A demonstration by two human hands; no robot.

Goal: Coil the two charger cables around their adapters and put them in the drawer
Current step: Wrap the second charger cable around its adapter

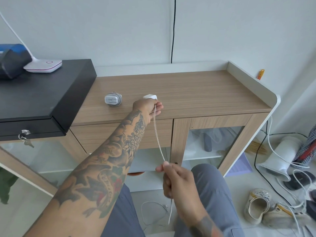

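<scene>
On the wooden cabinet top [196, 93] lies a grey adapter [112, 99] with its cable coiled round it. My left hand [148, 106] grips a white adapter [151, 96] near the cabinet's front edge. Its pale cable [158, 139] runs down from that hand to my right hand [176, 180], which pinches it in front of my lap. The loose tail of the cable hangs below my right hand and curls on the floor [153, 209]. A closed wooden drawer [106, 135] sits under the cabinet top, below my left forearm.
A black cabinet [42, 96] stands at the left, with a white lamp base [43, 65] and a dark blue bag [12, 60] on it; keys [25, 135] hang in its lock. At the right, shoes [258, 206], a white appliance [280, 158] and cords lie on the floor.
</scene>
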